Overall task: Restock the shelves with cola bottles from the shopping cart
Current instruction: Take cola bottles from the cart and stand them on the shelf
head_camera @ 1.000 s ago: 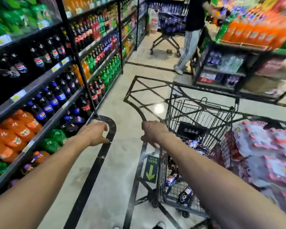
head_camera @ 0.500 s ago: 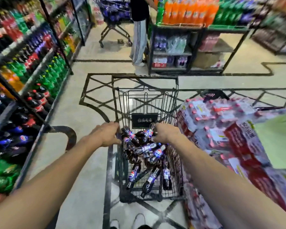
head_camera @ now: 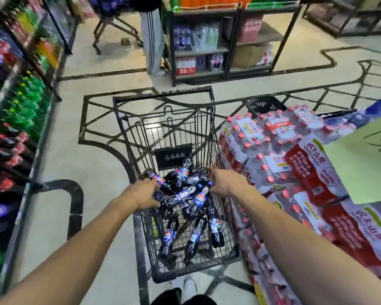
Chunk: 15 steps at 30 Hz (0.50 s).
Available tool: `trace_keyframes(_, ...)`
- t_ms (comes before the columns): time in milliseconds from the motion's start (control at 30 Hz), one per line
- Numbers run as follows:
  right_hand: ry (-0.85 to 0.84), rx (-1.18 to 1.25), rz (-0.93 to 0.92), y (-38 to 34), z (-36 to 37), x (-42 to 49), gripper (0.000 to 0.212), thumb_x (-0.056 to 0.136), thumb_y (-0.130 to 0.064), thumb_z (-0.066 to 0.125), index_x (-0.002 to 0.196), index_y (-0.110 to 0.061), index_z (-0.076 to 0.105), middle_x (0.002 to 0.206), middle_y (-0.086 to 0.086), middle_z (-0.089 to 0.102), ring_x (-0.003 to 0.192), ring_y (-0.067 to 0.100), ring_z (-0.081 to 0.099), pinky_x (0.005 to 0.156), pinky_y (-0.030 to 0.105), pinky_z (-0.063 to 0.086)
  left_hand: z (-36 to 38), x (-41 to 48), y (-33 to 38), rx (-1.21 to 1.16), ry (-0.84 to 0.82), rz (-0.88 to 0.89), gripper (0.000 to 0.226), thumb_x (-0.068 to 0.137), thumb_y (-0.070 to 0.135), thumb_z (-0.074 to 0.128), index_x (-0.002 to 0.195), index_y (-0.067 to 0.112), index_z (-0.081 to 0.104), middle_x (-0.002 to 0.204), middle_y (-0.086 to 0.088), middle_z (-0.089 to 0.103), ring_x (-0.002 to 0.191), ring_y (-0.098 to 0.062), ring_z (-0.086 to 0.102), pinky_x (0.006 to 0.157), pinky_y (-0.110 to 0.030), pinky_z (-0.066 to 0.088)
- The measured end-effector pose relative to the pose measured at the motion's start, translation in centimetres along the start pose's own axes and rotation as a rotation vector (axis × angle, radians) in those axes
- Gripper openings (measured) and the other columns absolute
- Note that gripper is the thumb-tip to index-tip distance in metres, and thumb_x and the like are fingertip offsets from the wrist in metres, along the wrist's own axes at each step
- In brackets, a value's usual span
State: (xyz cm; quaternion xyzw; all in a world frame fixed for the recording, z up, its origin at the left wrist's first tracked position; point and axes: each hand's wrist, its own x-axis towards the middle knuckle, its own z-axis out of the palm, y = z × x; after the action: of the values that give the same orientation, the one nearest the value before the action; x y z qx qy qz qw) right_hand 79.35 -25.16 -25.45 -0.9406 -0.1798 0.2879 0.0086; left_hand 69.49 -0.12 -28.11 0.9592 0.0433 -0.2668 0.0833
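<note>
Left hand (head_camera: pixel 141 194) curled round a cola bottle (head_camera: pixel 159 195) in the cart (head_camera: pixel 163 93); right hand (head_camera: pixel 227 182), grip unclear.

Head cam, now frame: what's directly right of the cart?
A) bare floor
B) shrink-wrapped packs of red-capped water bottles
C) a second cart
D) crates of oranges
B: the packs of red-capped water bottles are stacked right beside the right wall of the shopping cart, which holds the cola bottles.
</note>
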Motion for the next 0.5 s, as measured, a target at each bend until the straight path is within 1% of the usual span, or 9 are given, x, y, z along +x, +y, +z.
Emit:
trace_keyframes(33, -0.003, 0.010, 0.010, -0.1, 0.1, 0.2, 0.035, 0.092, -0.035, 0.070, 0.118, -0.017, 0.054, 0.104, 0.001, 0.066, 0.096, 0.021, 0.066, 0.078, 0.037, 0.053, 0.2, 0.7, -0.2, -0.003, -0.011, 0.006, 0.056, 0.087, 0.050, 0.072, 0.130, 0.022, 0.050, 0.132, -0.002, 0.054, 0.112, -0.020, 0.054, 0.096, -0.040, 0.048)
trace_keyframes(100, -0.003, 0.019, 0.023, -0.4, 0.9, 1.0, 0.037, 0.091, -0.040, 0.071, 0.114, -0.017, 0.054, 0.105, 0.003, 0.067, 0.097, 0.025, 0.066, 0.086, 0.043, 0.056, 0.5, 2.0, -0.5, -0.006, -0.028, 0.023, 0.055, 0.087, 0.050, 0.071, 0.130, 0.022, 0.050, 0.131, -0.002, 0.054, 0.113, -0.021, 0.053, 0.097, -0.041, 0.047)
trace_keyframes(200, -0.024, 0.000, 0.023, -0.4, 3.9, 2.1, 0.042, 0.089, -0.043, 0.070, 0.117, -0.019, 0.052, 0.109, 0.003, 0.068, 0.097, 0.027, 0.067, 0.088, 0.048, 0.058, 1.5, 4.5, -1.0, -0.026, -0.039, 0.040, 0.056, 0.087, 0.050, 0.071, 0.131, 0.023, 0.050, 0.132, -0.001, 0.053, 0.114, -0.021, 0.052, 0.097, -0.041, 0.047)
trace_keyframes(300, -0.099, -0.008, 0.048, 0.5, 7.3, 2.7, 0.048, 0.091, -0.035, 0.068, 0.130, -0.016, 0.048, 0.123, 0.008, 0.064, 0.113, 0.032, 0.060, 0.093, 0.049, 0.055, 3.3, 7.0, -1.3, -0.023, -0.066, 0.033, 0.064, 0.085, 0.051, 0.071, 0.137, 0.023, 0.047, 0.139, -0.003, 0.050, 0.120, -0.022, 0.050, 0.102, -0.041, 0.046)
trace_keyframes(400, -0.122, 0.023, 0.093, 1.6, 10.7, 4.3, 0.057, 0.093, -0.038, 0.066, 0.141, -0.016, 0.044, 0.135, 0.011, 0.055, 0.129, 0.034, 0.049, 0.101, 0.050, 0.048, 5.3, 10.0, -1.3, -0.013, -0.101, 0.014, 0.070, 0.085, 0.050, 0.071, 0.143, 0.022, 0.043, 0.151, -0.006, 0.042, 0.131, -0.025, 0.045, 0.107, -0.045, 0.046)
trace_keyframes(500, -0.152, 0.045, 0.115, 2.4, 14.0, 6.8, 0.061, 0.093, -0.035, 0.066, 0.144, -0.017, 0.040, 0.141, 0.010, 0.049, 0.131, 0.032, 0.046, 0.107, 0.050, 0.046, 7.4, 13.9, -1.5, 0.005, -0.128, 0.011, 0.070, 0.086, 0.048, 0.070, 0.144, 0.021, 0.042, 0.151, -0.008, 0.041, 0.131, -0.026, 0.044, 0.107, -0.045, 0.046)
